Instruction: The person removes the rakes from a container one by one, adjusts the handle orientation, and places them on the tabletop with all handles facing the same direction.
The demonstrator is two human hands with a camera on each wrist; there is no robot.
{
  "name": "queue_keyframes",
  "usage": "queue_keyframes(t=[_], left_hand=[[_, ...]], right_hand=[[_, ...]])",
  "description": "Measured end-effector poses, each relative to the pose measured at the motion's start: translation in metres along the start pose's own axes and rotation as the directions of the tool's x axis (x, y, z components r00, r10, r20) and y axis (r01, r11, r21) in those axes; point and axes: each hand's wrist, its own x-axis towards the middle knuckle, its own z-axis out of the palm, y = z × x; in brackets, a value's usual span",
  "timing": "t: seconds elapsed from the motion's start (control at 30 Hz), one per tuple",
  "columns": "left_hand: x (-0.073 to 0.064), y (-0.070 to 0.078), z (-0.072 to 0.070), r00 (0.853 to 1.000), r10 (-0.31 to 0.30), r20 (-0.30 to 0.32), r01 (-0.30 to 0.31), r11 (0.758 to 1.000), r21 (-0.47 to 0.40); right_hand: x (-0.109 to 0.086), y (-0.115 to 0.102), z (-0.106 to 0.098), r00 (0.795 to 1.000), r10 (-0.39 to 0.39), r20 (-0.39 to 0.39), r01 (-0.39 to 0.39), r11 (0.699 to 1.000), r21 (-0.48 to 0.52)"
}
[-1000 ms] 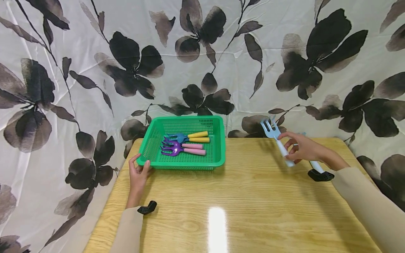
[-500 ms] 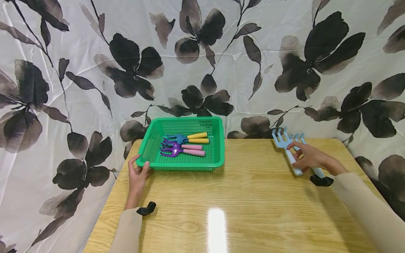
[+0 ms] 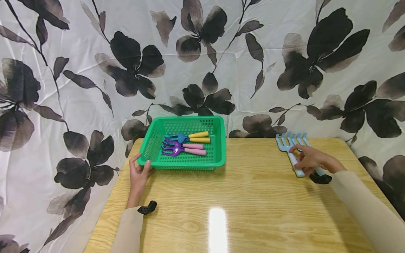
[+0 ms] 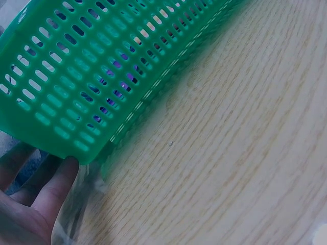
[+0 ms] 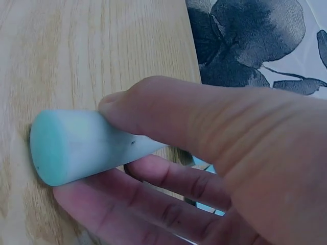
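Note:
My right hand [image 3: 311,160] holds the pale handle of a light-blue garden fork [image 3: 295,163] at the table's back right. In the right wrist view, thumb and fingers lie on opposite sides of the handle [image 5: 84,145], close over the wood. A second light-blue fork [image 3: 320,171] lies alongside, partly hidden under that hand. At the left, my left hand [image 3: 137,179] grips the front left corner of a green basket [image 3: 183,164], thumb and fingers at the rim [image 4: 76,155]. Inside are purple claw rakes [image 3: 172,150] with pink handles and blue forks [image 3: 180,137] with yellow handles.
The wooden table [image 3: 253,203] ends against a flower-printed cloth [image 3: 246,70] that hangs behind and at both sides. A black strap piece [image 3: 147,208] sits at my left wrist and another [image 3: 320,178] at my right.
My right hand has moved the light-blue fork right and down to the table, next to the second fork. The left hand and the basket have stayed in place.

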Motion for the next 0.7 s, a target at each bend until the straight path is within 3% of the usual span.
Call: queue_keyframes(t=[0.43, 0.7], left_hand=[[0.0018, -0.0047, -0.0006, 1.000, 0.029, 0.012, -0.028, 0.999, -0.019], [0.0017, -0.0047, -0.0007, 1.000, 0.010, 0.015, -0.009, 1.000, -0.029]], right_hand=[[0.0020, -0.0064, 0.0017, 0.998, 0.063, 0.011, -0.062, 0.998, -0.028], [0.0034, -0.0042, 0.0017, 0.997, 0.080, 0.016, -0.079, 0.996, -0.044]])
